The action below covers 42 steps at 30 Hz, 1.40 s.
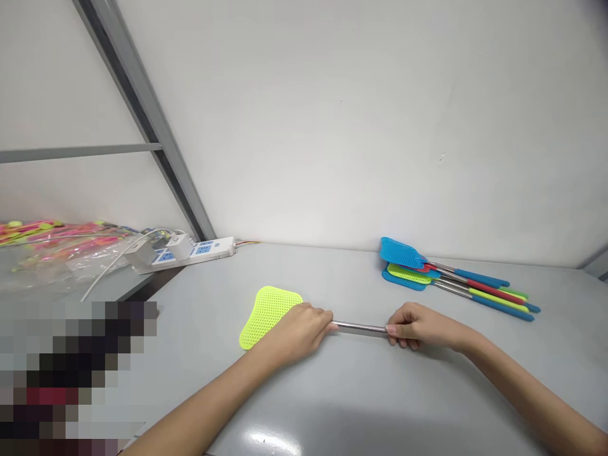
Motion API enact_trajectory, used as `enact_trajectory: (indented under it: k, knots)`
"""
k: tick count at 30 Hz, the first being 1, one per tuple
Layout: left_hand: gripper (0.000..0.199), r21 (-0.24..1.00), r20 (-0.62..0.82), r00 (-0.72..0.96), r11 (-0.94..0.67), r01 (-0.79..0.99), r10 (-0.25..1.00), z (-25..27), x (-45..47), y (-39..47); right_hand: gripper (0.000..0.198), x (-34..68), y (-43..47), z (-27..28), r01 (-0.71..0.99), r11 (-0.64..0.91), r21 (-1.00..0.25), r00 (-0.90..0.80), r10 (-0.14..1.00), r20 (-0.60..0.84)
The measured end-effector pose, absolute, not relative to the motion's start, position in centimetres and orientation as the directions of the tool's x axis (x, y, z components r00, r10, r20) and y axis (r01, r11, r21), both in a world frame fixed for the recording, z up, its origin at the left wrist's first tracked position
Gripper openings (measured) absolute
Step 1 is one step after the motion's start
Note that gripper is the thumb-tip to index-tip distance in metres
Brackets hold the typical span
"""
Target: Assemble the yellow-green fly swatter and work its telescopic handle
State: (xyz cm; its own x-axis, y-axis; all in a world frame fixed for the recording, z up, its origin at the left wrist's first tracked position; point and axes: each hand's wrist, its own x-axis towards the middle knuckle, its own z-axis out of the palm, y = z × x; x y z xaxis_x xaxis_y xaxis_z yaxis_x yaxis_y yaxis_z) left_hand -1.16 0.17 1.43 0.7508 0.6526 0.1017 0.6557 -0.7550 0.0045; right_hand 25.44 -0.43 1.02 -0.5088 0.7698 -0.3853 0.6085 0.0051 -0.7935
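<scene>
A yellow-green fly swatter (272, 310) with a perforated head lies low over the grey table, its metal shaft running to the right. My left hand (304, 329) is closed around it where the head meets the shaft, covering part of the head. Further along, my right hand (412, 326) pinches the shaft's other end between thumb and fingers. Bare silver tube shows between the two hands. The swatter's handle end is hidden by my right hand.
Several fly swatters (456, 278) in blue, yellow-green and red lie stacked at the back right by the white wall. A white power strip (204, 251) with plugged-in adapters sits at the back left. Beyond it, plastic bags (71, 247) hold colourful items. A pixelated area covers the lower left.
</scene>
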Motion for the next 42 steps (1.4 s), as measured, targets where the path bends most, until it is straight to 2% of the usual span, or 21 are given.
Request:
enact_trajectory:
  k: [4,9,14,22,25,29,33,35,38,42]
  knots:
    - [0.029,-0.038,0.084,0.759,-0.759,0.650,0.646,1.4,-0.8,-0.6,0.033,24.8,-0.9,1.3,0.574,-0.048,-0.817,-0.525,0.745,-0.412]
    - [0.027,-0.055,0.105,0.777,-0.776,0.628,0.621,1.3,-0.4,-1.3,0.027,24.6,-1.4,2.1,0.489,-0.243,-0.838,-0.568,0.640,-0.517]
    - [0.027,-0.056,0.127,0.787,-0.788,0.613,0.603,1.0,-0.2,-1.4,0.013,24.8,-1.3,1.6,0.435,-0.457,-0.776,-0.612,0.481,-0.627]
    - [0.029,-0.037,0.121,0.795,-0.797,0.603,0.595,1.2,-0.1,-1.5,0.005,25.3,-0.7,0.5,0.409,-0.622,-0.668,-0.643,0.323,-0.695]
    - [0.030,-0.037,0.111,0.790,-0.791,0.610,0.604,1.5,-0.3,-1.4,0.017,25.1,-0.7,0.3,0.385,-0.559,-0.735,-0.668,0.381,-0.640]
    - [0.034,0.038,0.077,0.766,-0.770,0.637,0.638,1.9,-0.8,-0.8,0.034,24.7,-0.8,0.8,0.397,-0.342,-0.852,-0.648,0.553,-0.524]
    - [0.036,0.168,-0.004,0.741,-0.731,0.662,0.671,2.3,-1.5,-0.1,0.037,25.4,-0.5,1.7,0.518,-0.184,-0.835,-0.589,0.631,-0.505]
    - [0.038,0.195,-0.023,0.717,-0.701,0.686,0.696,2.5,-1.8,0.2,0.038,26.1,-0.2,1.9,0.568,-0.132,-0.812,-0.562,0.659,-0.500]
    - [0.039,0.191,-0.031,0.695,-0.678,0.710,0.719,2.8,-2.1,0.5,0.040,26.6,0.1,1.8,0.582,-0.065,-0.810,-0.521,0.735,-0.433]
    - [0.038,0.100,0.020,0.711,-0.709,0.698,0.702,2.4,-2.1,0.7,0.037,26.2,0.1,1.6,0.547,-0.017,-0.837,-0.535,0.762,-0.365]
